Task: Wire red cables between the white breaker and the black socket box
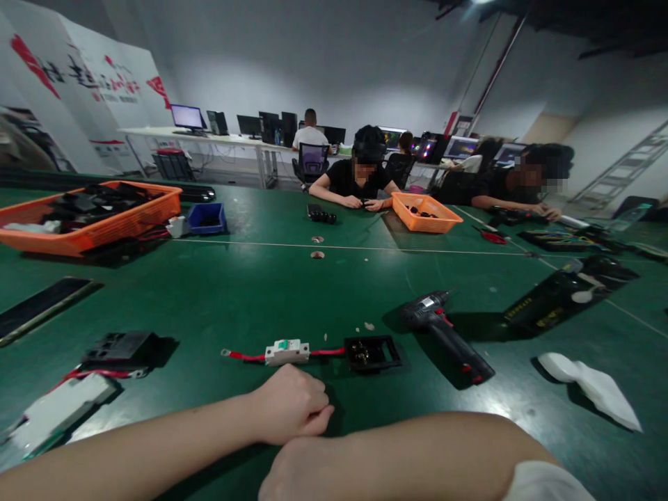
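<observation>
My left hand (293,403) rests on the green table as a closed fist, and nothing shows in it. Just below it lies my right hand (292,470), crossing close to the left wrist; its fingers are hidden at the bottom edge. Right beyond my left fist sits a white circuit breaker (287,352) with a green switch. Red wires come out of both its ends; the left wire (245,357) ends in a ring terminal, the right one runs to a black open plastic housing (371,353) with brass-coloured metal parts inside.
A cordless screwdriver (446,334) lies to the right, near a dark bottle (563,296) and a white object (589,386). At left are another breaker (62,410) with a black housing (120,350), a blue bin (206,219) and an orange basket (88,233). Co-workers sit opposite, beside another orange basket (428,217).
</observation>
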Demonstrator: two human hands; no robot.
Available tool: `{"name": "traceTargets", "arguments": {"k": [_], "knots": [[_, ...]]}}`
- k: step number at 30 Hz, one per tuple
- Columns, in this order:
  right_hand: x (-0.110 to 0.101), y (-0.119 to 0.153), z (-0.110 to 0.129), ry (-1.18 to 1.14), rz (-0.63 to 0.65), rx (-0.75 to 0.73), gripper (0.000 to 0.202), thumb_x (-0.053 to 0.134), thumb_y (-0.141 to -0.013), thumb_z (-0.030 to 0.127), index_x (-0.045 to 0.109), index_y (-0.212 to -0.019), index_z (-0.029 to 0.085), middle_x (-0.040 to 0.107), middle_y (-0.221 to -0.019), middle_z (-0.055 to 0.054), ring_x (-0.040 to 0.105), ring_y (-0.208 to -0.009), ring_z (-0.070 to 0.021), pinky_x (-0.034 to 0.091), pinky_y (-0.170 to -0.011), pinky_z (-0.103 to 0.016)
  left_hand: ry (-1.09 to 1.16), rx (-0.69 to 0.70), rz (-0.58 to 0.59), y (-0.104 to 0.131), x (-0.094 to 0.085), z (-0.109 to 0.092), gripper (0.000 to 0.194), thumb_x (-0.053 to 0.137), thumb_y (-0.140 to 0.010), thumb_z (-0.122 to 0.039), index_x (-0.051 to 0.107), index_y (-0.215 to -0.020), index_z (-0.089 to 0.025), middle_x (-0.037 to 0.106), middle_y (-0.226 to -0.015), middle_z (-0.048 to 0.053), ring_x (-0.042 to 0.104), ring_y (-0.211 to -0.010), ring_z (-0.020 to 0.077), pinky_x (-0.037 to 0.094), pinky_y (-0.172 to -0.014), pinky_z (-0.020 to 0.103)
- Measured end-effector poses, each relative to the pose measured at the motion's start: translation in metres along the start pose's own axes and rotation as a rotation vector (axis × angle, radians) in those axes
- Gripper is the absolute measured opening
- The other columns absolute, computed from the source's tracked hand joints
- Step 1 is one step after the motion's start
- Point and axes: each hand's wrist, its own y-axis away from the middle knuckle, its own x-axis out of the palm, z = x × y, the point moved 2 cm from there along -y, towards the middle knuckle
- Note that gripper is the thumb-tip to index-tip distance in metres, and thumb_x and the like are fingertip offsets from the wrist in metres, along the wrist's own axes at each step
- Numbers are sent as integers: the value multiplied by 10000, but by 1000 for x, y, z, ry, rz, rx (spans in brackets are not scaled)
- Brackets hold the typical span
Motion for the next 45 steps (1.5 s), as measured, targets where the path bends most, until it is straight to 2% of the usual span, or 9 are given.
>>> {"name": "traceTargets", "arguments": {"k": [2,6,11,15,22,29,33,38,45], "knots": [[-7,-1,2,-53,79,1,185,712,-845,101,610,-726,199,723,-867,19,686,-828,-88,444,-542,-151,8,5,-10,0,-2,0,269,534,-892,-230,549,-627,-181,584,-593,-13,513,-518,113,261,-492,292],[-28,-1,13,-84,138,18,260,651,-883,117,530,-672,205,729,-880,11,693,-859,-108,458,-620,-186,24,8,-20,2,-2,-2,280,523,-902,-229,553,-629,-175,596,-596,-13,518,-516,109,273,-497,275],[-41,0,17,-73,170,-4,298,638,-887,96,485,-655,204,717,-873,13,687,-836,-103,431,-588,-186,26,14,-24,2,-2,-2,268,526,-900,-219,564,-638,-174,595,-598,-14,536,-522,112,295,-500,273],[-42,-1,17,-112,183,-11,233,649,-884,91,537,-714,205,719,-885,12,689,-847,-104,436,-600,-180,32,15,-24,1,-3,-2,277,520,-910,-218,556,-638,-174,589,-597,-13,535,-528,111,302,-510,271],[-43,-2,17,-83,201,-29,178,607,-962,238,611,-787,205,727,-868,-18,693,-817,-141,438,-561,-216,58,11,-21,1,-3,0,287,518,-914,-212,546,-631,-175,578,-596,-18,517,-524,107,301,-516,276],[-43,-3,16,-74,242,-32,277,492,-1027,327,647,-834,202,734,-889,-43,698,-863,-153,449,-600,-219,66,20,-37,1,-2,-1,308,501,-930,-214,538,-627,-174,569,-592,-16,530,-531,109,308,-509,274],[-43,-4,15,-93,255,-43,260,512,-1017,319,653,-834,200,741,-894,-47,703,-841,-156,459,-600,-216,64,26,-45,1,-3,-1,300,512,-921,-207,547,-625,-175,575,-591,-13,527,-528,109,311,-508,277],[-37,0,14,-36,191,-51,173,583,-980,253,635,-825,197,733,-883,-29,693,-849,-150,459,-612,-214,46,24,-31,0,-4,-2,272,537,-895,-205,557,-625,-177,592,-595,-14,515,-523,107,299,-505,274],[-23,2,11,14,144,-4,287,650,-908,162,509,-661,202,698,-826,11,656,-768,-105,389,-529,-199,30,24,-34,1,-4,-2,279,540,-894,-229,552,-620,-177,597,-590,-9,530,-520,111,308,-501,272]]}}
